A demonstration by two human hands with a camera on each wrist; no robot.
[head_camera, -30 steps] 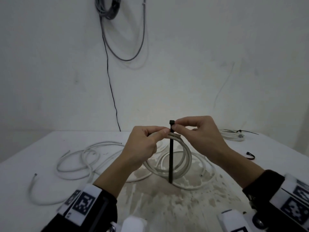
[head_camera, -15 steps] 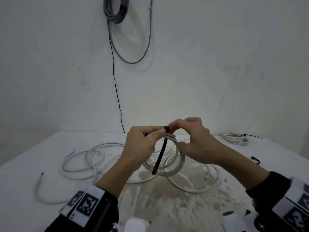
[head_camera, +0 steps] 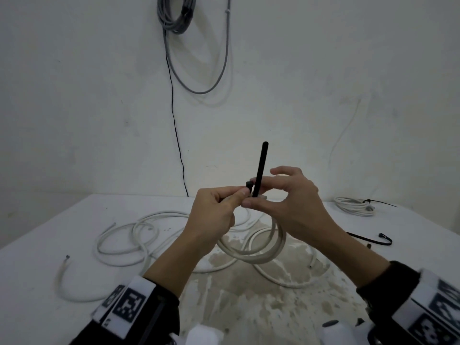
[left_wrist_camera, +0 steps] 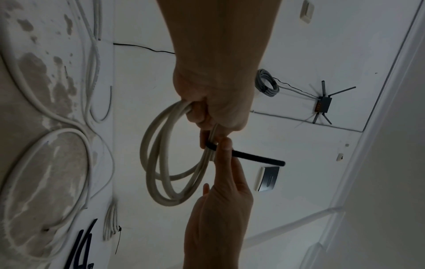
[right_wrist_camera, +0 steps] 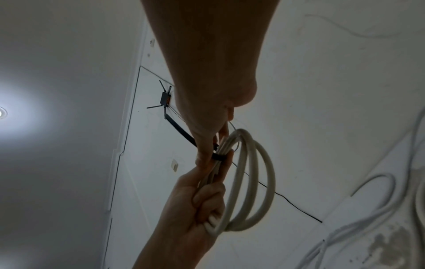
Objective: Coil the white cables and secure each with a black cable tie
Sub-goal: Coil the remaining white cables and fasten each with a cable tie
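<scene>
My left hand [head_camera: 237, 199] grips the top of a white cable coil [head_camera: 263, 252] that hangs above the table; its fingers curl round the strands [left_wrist_camera: 195, 112]. A black cable tie [head_camera: 260, 168] wraps the bundled strands [right_wrist_camera: 218, 157], and its tail points straight up. My right hand [head_camera: 252, 195] pinches the tie at the bundle with thumb and forefinger, its other fingers spread. The tie's head [head_camera: 248, 184] shows between both hands.
Loose white cables [head_camera: 129, 237] sprawl over the white table [head_camera: 49, 282] to the left and under the coil. A tied coil [head_camera: 353, 206] lies at the far right, a spare black tie [head_camera: 371, 239] nearer. Grey cable [head_camera: 174, 13] hangs on the wall.
The tie's tail, which hung down through the coil, has swung under the bundle and now stands upward. My right hand shifted from the tie's head to the tail.
</scene>
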